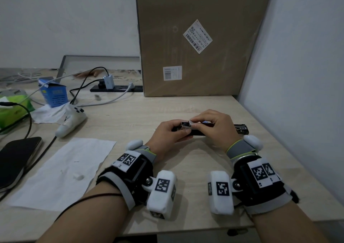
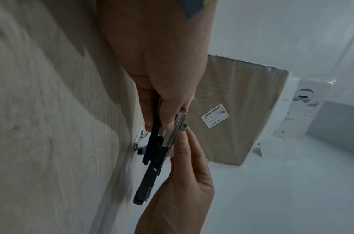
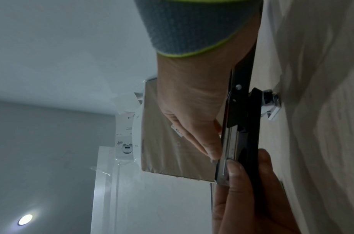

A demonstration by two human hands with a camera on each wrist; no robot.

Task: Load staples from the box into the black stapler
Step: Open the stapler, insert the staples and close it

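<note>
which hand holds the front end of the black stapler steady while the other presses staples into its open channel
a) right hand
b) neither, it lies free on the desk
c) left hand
c: the left hand grips the front end of the black stapler, while the right hand pinches a strip of staples against the open channel.

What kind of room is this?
Probably a home or office work desk: a wooden desk in a wall corner, a power strip with chargers plugged in, and a big cardboard box leaning against the wall.
</note>
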